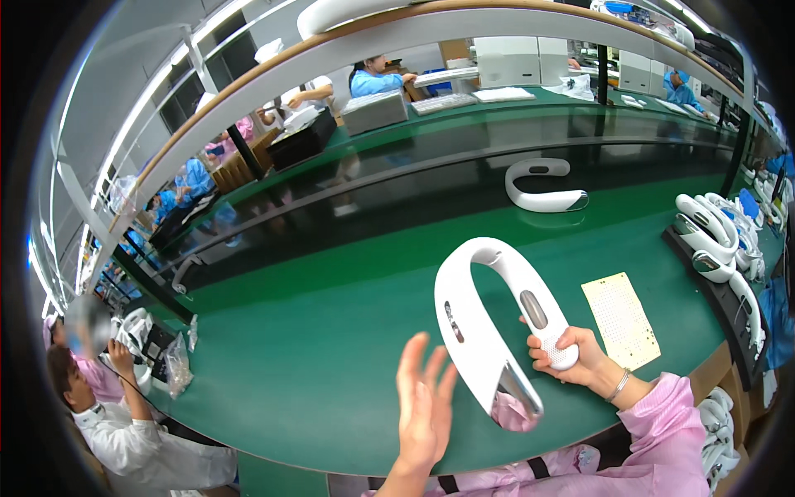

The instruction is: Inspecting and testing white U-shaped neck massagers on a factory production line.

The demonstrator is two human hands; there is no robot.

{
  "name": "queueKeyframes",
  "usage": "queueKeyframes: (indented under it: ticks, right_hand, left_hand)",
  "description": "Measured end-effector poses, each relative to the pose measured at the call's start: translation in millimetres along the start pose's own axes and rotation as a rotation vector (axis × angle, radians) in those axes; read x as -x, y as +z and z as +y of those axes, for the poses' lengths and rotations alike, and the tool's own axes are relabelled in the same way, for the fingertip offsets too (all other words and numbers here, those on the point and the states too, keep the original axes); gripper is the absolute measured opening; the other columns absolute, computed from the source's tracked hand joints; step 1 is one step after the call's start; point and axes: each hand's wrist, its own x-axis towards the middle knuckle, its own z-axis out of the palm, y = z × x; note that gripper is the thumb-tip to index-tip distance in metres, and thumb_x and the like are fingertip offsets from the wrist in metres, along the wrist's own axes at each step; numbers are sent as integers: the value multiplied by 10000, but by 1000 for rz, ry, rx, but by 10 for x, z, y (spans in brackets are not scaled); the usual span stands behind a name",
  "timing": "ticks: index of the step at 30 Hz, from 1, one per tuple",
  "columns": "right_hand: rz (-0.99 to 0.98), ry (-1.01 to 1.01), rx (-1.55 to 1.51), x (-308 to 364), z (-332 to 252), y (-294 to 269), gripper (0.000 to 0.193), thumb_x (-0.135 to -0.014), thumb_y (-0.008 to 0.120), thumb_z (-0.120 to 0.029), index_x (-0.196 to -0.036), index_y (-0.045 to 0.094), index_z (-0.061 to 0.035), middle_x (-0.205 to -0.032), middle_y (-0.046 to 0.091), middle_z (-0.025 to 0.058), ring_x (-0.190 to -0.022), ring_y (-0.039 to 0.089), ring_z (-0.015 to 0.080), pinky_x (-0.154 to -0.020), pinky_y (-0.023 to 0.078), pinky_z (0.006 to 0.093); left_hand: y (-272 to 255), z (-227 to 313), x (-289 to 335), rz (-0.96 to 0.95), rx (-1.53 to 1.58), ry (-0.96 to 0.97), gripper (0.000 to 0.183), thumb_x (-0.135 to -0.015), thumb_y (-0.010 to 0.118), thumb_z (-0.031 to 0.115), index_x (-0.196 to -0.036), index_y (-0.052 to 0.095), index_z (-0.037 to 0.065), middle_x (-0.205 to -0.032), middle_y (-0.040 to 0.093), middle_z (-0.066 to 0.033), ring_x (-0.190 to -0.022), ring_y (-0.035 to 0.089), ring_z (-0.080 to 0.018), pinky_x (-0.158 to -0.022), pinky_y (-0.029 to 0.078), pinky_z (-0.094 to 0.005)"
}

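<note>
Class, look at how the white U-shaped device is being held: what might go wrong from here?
1. The right hand grips the white U-shaped device by one end only, while the open left hand has no grip on it, so it might twist or slip.
2. Its mirror-like panel could get scratched if that end knocked the green bench.
3. The yellow sheet lies beside the right wrist and might get brushed aside.
</note>
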Motion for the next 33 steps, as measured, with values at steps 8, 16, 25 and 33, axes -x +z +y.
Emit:
queueKeyframes:
  ticks: [8,16,25,33]
  right_hand:
    - [-6,-110,292,25,48,-132,617,-570,529,-12,-1177,417,2,-951,541,138,-754,529,199,-723,477,322]
    - [48,-150,537,-7,100,-97,573,-566,525,-22,-1130,440,28,-941,559,135,-735,558,191,-697,491,312]
    - [87,-206,634,8,83,-84,550,-576,538,-47,-1111,433,25,-933,549,122,-705,557,181,-650,476,298]
    - [101,-39,634,4,82,-97,480,-744,576,-88,-1181,409,20,-951,573,125,-759,602,188,-676,520,307]
  left_hand:
    - [129,-69,24,-34,330,-256,514,-945,277,400,-1262,361,4,-1005,551,-168,-814,625,-320,-711,530,-445]
    - [20,-152,103,96,334,-242,444,-929,280,389,-1029,487,9,-720,570,-136,-584,603,-279,-527,510,-400]
    - [-18,-197,-12,153,445,-248,414,-948,285,371,-1016,490,17,-733,562,-103,-542,572,-243,-478,484,-366]
    - [323,18,-220,200,252,-260,406,-933,329,370,-1015,493,8,-768,576,-100,-580,606,-221,-505,510,-342]
